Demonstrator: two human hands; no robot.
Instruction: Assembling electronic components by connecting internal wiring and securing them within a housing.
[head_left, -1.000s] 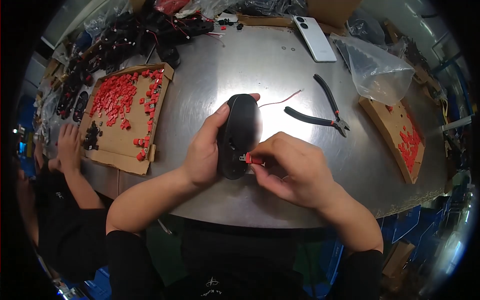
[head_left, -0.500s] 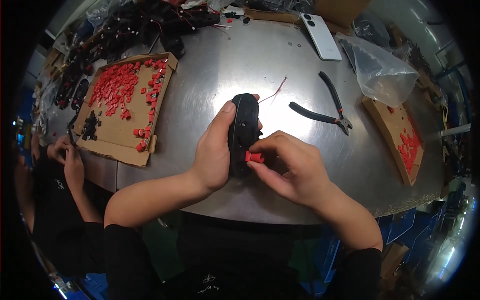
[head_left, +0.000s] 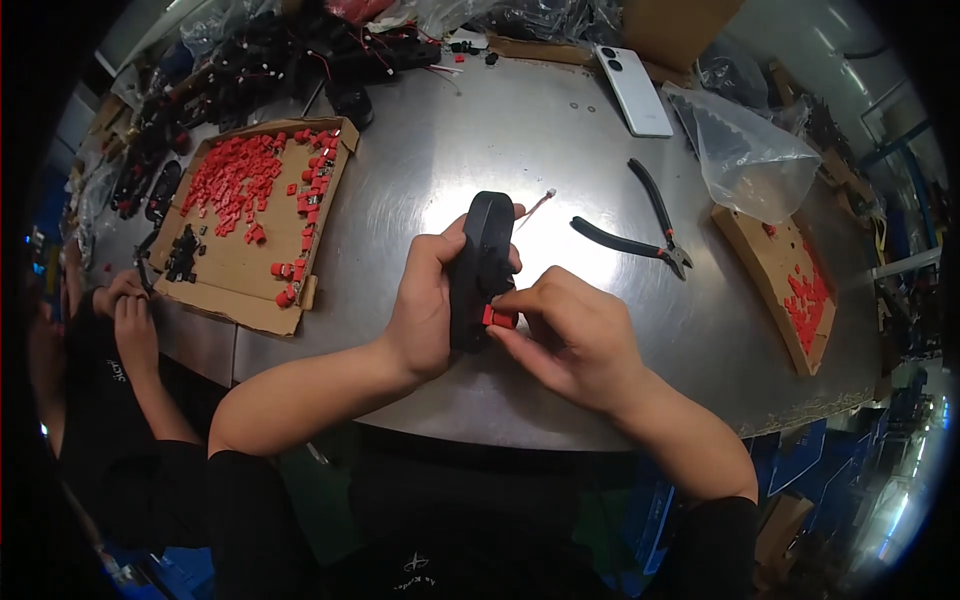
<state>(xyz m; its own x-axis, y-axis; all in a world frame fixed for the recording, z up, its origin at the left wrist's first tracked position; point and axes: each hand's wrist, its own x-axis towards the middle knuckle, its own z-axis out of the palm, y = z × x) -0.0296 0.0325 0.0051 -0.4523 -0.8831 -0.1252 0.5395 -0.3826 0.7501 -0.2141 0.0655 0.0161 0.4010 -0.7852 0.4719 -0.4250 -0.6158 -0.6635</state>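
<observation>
Held upright over the metal table is a long black plastic housing (head_left: 482,240) with rounded ends. My left hand (head_left: 425,300) wraps round its left side, thumb along the edge and fingers behind. A thin wire with a small white connector (head_left: 550,193) sticks out beyond its right side. Between the thumb and fingertips of my right hand (head_left: 575,335) is a small red plastic part (head_left: 499,317), pressed up against the lower right of the housing. Whether the part is seated in it cannot be seen.
A cardboard tray (head_left: 230,312) of red and black parts lies left; another tray (head_left: 762,290) of red pieces lies right. Cutting pliers (head_left: 665,250), a white phone (head_left: 637,95) and a plastic bag (head_left: 750,160) lie right of centre. Black housings pile up far left. A co-worker's hands (head_left: 128,300) show at left.
The housing has turned a little, showing more of its side edge. My right hand has moved slightly left with the red part, closer against the housing.
</observation>
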